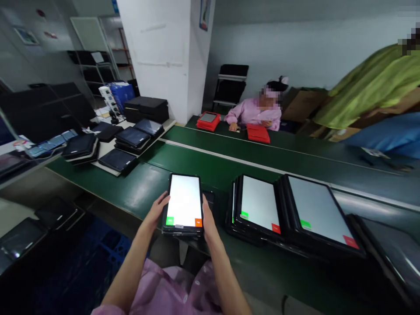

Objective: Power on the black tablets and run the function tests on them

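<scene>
A tablet [184, 199] with a lit white screen lies in front of me, a green square at its lower left corner and a red one at its lower right. Other dark devices show beneath its lower edge. My left hand [156, 211] grips the left side, its thumb at the rim. Along the right side is my right hand [208, 217], its fingers partly hidden behind the edge. Just to the right stands a stack topped by a lit tablet [260, 202], and beside it another stack carries a larger lit tablet [318, 210].
Dark tablets [131, 136] lie in stacks at the left on the green bench [131, 186]. More dark tablets [393, 245] are at the far right. Across the bench sits a person [257, 113] between red stacks [208, 122]; another person [370, 83] leans in at the right.
</scene>
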Available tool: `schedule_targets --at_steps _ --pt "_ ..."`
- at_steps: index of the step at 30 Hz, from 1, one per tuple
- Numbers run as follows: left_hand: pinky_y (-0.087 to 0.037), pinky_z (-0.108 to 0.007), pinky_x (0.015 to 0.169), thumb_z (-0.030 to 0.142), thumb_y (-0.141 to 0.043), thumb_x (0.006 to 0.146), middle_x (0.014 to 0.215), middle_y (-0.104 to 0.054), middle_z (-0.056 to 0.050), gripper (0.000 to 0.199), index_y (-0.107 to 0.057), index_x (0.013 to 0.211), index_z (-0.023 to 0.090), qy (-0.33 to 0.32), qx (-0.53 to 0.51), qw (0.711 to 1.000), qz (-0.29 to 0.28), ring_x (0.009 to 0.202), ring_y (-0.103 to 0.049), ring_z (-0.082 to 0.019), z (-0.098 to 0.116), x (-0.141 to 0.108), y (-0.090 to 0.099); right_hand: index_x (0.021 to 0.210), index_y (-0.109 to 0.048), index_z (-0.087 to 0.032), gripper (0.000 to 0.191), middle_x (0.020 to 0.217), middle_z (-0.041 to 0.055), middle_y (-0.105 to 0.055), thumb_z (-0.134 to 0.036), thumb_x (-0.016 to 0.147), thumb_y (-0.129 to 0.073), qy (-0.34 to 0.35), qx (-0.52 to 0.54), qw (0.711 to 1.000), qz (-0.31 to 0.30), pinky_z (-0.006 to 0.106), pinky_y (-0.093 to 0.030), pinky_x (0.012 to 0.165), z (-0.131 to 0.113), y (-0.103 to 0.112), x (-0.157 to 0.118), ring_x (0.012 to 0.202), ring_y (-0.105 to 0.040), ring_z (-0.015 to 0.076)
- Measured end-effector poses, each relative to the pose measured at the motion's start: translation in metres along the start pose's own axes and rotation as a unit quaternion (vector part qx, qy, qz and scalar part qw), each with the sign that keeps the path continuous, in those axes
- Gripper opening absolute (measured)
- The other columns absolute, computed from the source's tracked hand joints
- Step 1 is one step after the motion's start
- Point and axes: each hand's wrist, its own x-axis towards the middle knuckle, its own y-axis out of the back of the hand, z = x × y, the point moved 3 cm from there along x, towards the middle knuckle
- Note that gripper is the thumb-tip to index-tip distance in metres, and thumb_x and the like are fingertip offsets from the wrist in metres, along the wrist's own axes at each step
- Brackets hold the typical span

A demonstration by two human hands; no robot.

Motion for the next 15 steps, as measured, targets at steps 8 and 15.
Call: schedule_targets --at_steps 8,15 --pt "-0.065 -0.039 0.096 0.037 -0.092 0.075 0.130 -0.082 -0.014 0.092 -0.060 0.159 0.017 -0.036 -0.018 0.983 -0.178 0.113 -0.080 -0.032 0.058 -0.003 -0.115 0.159 -0.061 -0.033 0.059 0.175 0.0043 -0.052 -0.063 0.108 -0.060 0.240 0.054 0.943 0.224 0.060 -0.033 0.139 -0.129 0.040 -0.076 0.162 -0.051 0.0320" --pt "-0.060 -0.029 0.075 0.030 -0.089 0.081 0.112 -0.082 -0.009 0.093 -0.052 0.166 0.021 0.007 0.017 0.950 -0.313 0.084 -0.075 -0.019 0.052 -0.002 -0.285 0.131 -0.077 -0.023 0.037 0.129 0.0118 -0.075 -0.037 0.110 -0.050 0.494 -0.104 0.758 0.414 0.051 -0.061 0.101 -0.146 0.072 -0.199 0.114 -0.074 0.0286"
